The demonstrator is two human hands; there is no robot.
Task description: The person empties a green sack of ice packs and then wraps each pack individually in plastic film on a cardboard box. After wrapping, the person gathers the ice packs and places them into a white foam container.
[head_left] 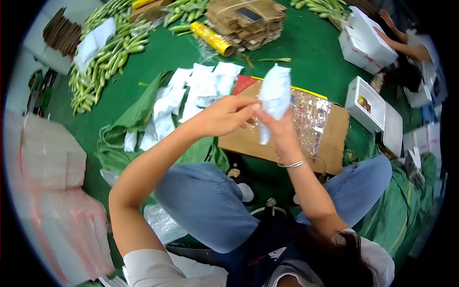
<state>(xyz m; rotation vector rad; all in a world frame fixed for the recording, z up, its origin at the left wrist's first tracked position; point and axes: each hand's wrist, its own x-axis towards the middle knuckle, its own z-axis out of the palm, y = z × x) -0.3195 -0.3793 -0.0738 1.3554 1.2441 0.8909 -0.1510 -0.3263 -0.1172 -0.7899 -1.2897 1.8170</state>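
My right hand [279, 126] is wrapped round a long white packet [276, 91], held upright above a flat piece of cardboard [334, 138]. At the packet's left edge, the fingers of my left hand [229, 115] are curled in a pinch beside my right thumb. Whatever lies between them is too small to make out. On the cardboard rests a crinkled clear plastic sheet [308, 122]. Several similar white packets [201, 88] lie on a green sack [136, 107], left of the cardboard.
Long pale-green vegetables [98, 74] are heaped at the back left. A yellow roll [213, 38] lies by a stack of brown cardboard [248, 21] with a phone [249, 14] on it. White foam boxes [366, 103] stand at right, near another person's arm [401, 43].
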